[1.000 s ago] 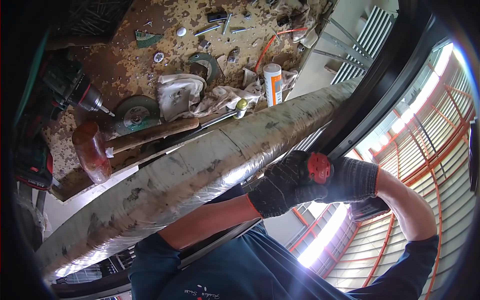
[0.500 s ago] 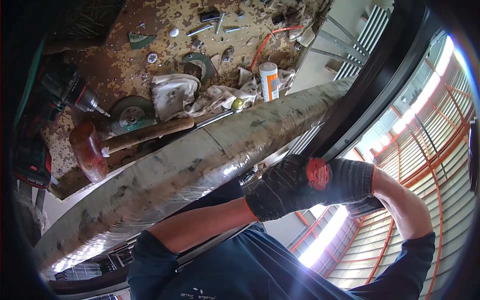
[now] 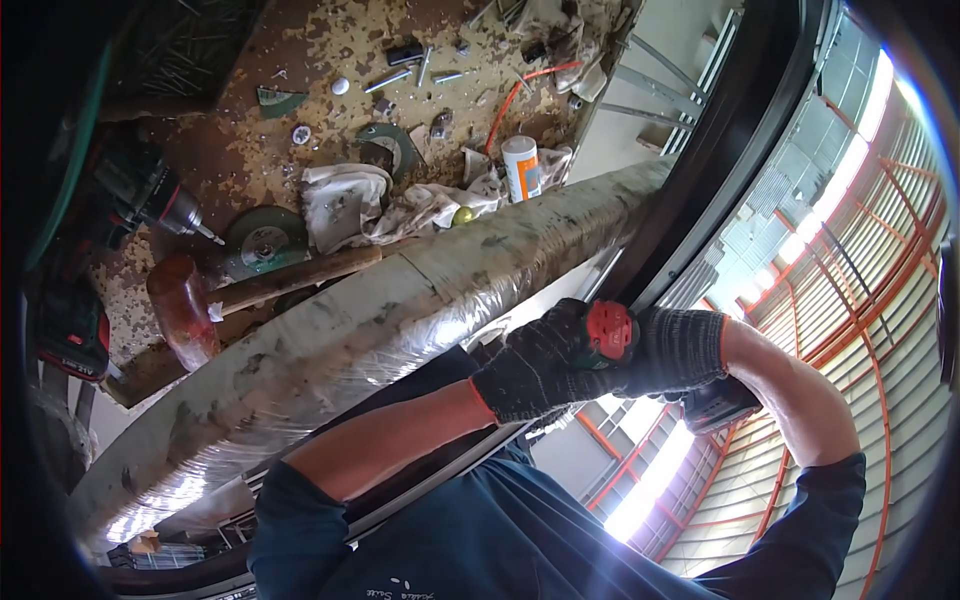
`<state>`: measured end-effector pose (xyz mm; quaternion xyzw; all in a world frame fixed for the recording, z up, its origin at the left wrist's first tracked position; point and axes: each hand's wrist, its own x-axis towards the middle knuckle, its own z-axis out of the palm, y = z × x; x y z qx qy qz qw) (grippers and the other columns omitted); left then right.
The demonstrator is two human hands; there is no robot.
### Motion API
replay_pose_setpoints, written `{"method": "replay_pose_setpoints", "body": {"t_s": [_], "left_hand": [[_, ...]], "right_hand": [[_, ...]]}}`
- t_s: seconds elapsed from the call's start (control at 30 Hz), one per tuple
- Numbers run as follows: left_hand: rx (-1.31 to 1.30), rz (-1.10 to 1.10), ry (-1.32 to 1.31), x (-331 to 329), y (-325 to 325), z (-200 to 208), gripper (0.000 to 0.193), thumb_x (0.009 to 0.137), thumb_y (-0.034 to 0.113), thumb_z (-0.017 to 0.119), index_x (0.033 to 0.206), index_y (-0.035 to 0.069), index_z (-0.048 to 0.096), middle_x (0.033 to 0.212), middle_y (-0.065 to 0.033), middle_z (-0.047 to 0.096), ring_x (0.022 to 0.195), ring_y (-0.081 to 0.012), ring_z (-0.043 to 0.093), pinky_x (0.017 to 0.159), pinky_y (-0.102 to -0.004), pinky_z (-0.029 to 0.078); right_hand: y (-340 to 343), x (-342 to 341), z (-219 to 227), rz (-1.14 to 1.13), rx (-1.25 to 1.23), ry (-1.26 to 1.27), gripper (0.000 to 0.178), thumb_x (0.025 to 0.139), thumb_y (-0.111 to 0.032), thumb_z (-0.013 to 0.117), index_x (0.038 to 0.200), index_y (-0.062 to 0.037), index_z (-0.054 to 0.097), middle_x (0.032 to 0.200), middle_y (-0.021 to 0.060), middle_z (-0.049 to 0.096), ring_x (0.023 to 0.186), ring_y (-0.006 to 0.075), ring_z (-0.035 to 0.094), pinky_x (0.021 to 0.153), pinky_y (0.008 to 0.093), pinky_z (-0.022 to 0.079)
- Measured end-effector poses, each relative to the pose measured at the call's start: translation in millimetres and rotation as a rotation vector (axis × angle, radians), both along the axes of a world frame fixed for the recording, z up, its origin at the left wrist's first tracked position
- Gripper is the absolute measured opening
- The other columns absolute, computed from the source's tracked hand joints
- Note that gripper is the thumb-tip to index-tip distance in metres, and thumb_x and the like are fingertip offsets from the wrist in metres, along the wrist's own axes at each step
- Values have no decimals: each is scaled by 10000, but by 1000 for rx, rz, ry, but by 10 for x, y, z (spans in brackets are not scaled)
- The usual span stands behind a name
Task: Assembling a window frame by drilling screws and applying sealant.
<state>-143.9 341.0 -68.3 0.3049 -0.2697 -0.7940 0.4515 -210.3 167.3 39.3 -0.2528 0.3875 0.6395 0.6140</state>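
Note:
Both my hands wear dark knitted gloves and meet at a cordless drill (image 3: 611, 331), whose rounded red rear end shows between them. My right hand (image 3: 680, 350) is closed around its grip, with the dark battery block (image 3: 716, 404) jutting out below the glove. Against the drill's body lies my left hand (image 3: 533, 362), fingers curled and mostly hidden. The drill's front end is covered by the gloves. Just beyond the hands runs a long dark frame bar (image 3: 690, 205). A thick padded roll (image 3: 375, 320) wrapped in clear film crosses in front of me.
On the worn bench (image 3: 290, 50) lie a mallet (image 3: 183, 305), another cordless drill (image 3: 150, 200), a cutting disc (image 3: 266, 240), a crumpled rag (image 3: 345, 200) and several bolts. A white and orange tube (image 3: 522, 168) stands behind the roll. A tray of screws (image 3: 175, 60) sits far left.
My hands and the drill have shifted slightly left and up in the view. The bar and the tube also appear further left, and more of the battery block shows.

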Motion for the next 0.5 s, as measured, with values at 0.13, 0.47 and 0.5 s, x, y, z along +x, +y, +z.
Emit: {"method": "replay_pose_setpoints", "body": {"t_s": [0.13,0.47,0.5], "left_hand": [[-16,-153,86,71,-131,-62,666,675,412,819,1177,68,550,1058,-122,609,980,-272,629,844,-362,508],[-71,0,54,105,-261,49,698,648,318,861,1202,47,535,1078,-81,615,986,-195,618,863,-313,501],[-130,58,54,128,-272,54,710,634,289,873,1204,41,530,1081,-77,615,986,-186,614,867,-307,499]], "right_hand": [[26,10,-3,59,125,394,314,871,-201,619,1146,-61,561,935,101,633,856,203,600,838,328,494],[125,-152,239,-36,-262,-226,387,885,-255,614,1217,-72,535,1079,146,608,945,261,609,902,345,496],[166,-222,267,-8,-328,-342,401,887,-265,612,1229,-72,530,1107,147,603,967,267,606,915,348,491]]}}
